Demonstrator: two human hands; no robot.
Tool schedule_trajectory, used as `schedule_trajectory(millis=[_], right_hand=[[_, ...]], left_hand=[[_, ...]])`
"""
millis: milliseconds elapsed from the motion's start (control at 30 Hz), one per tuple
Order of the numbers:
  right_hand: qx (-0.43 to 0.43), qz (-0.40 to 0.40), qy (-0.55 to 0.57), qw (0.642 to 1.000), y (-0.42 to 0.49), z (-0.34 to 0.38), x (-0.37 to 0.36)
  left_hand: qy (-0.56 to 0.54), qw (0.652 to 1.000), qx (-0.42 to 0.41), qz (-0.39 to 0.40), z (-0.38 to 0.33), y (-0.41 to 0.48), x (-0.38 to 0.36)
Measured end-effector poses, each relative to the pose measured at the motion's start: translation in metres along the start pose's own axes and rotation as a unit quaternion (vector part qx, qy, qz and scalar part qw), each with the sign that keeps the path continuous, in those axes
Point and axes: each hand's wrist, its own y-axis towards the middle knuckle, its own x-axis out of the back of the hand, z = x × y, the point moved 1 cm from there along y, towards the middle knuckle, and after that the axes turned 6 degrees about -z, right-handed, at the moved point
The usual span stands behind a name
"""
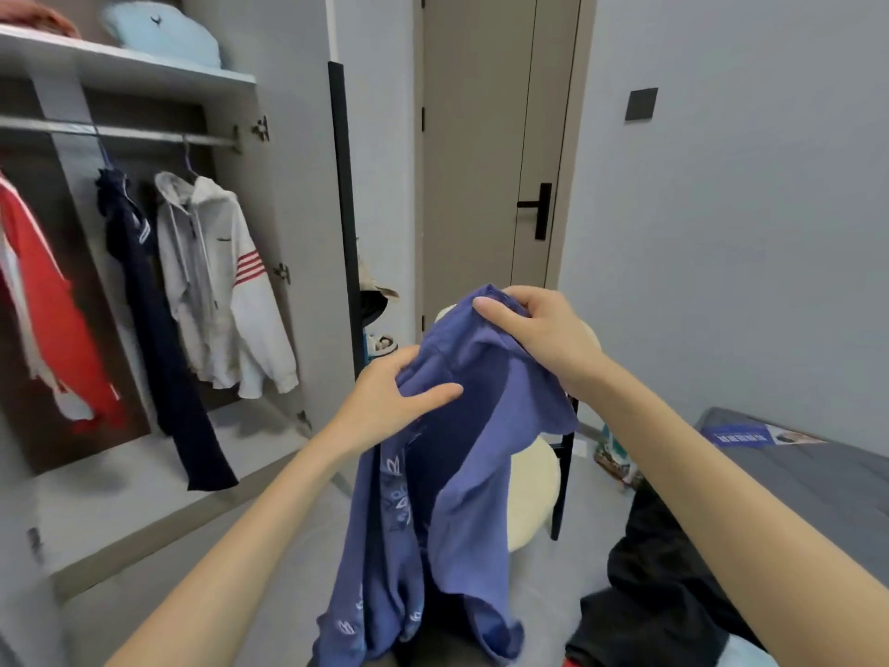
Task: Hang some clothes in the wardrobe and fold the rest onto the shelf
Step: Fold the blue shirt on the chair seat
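both hands hold a blue-purple hoodie (462, 454) up in the air in front of the closed door (486, 161), to the right of the open wardrobe (269, 195). the left hand (399, 402) grips the fabric at one shoulder, thumb laid across the cloth. the right hand (534, 329) pinches the top edge higher up, fingers curled over it. the hoodie hangs down, pale print showing along one sleeve. inside the wardrobe, a red jacket (43, 300), a navy garment (154, 329) and a white zip hoodie (226, 291) hang from the rail (144, 133). a folded light blue top (163, 33) lies on the shelf (139, 65) above the rail.
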Motion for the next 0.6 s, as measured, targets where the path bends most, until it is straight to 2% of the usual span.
schedule_trajectory(millis=[100,167,233,300,400,500,600], right_hand=[[-0.059,-0.004,0.111,0.992,0.007,0.006,-0.007],[-0.116,0.002,0.216,0.969,0.011,-0.003,-0.010],[-0.156,-0.005,0.263,0.952,0.005,-0.020,-0.016],[-0.158,0.002,0.222,0.962,-0.013,-0.044,-0.028],[-0.130,0.076,0.157,0.976,-0.053,-0.077,-0.051],[-0.073,0.117,0.060,0.989,-0.083,-0.102,-0.078],[-0.049,0.087,0.020,0.995,-0.097,-0.115,-0.107]], left_hand=[[-0.025,0.999,0.046,0.001,-0.002,0.004,-0.004],[-0.028,0.997,0.071,-0.032,-0.002,0.012,-0.003],[0.013,0.992,0.098,-0.077,0.002,0.022,0.001],[0.090,0.981,0.126,-0.119,0.006,0.028,0.005],[0.141,0.965,0.137,-0.174,0.008,0.033,0.008],[0.132,0.959,0.154,-0.197,0.011,0.036,0.008],[0.053,0.964,0.167,-0.202,0.012,0.034,0.004]])
